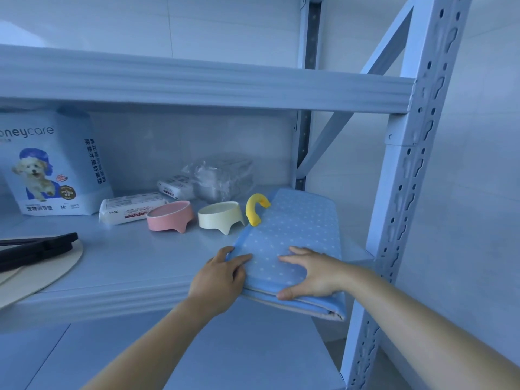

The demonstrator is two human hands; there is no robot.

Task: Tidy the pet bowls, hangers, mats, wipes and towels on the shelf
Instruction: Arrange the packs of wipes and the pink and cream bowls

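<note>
A folded blue mat with white dots (292, 223) lies at the right end of the shelf board (126, 266), its near edge overhanging the front. My left hand (222, 277) rests on the mat's left near corner, fingers flat. My right hand (312, 273) lies spread on top of the mat, thumb at its front edge. A yellow hook-shaped hanger piece (254, 208) stands at the mat's left edge. A pink pet bowl (170, 215) and a cream pet bowl (221, 216) stand side by side behind my left hand.
A wipes pack (128, 211) lies left of the pink bowl, another (176, 187) and a clear plastic bundle (222, 175) behind. A pet pad bag (53, 164) stands at the back left. Black hangers (36, 249) lie on a beige mat (42, 274). The perforated upright (402, 192) is on the right.
</note>
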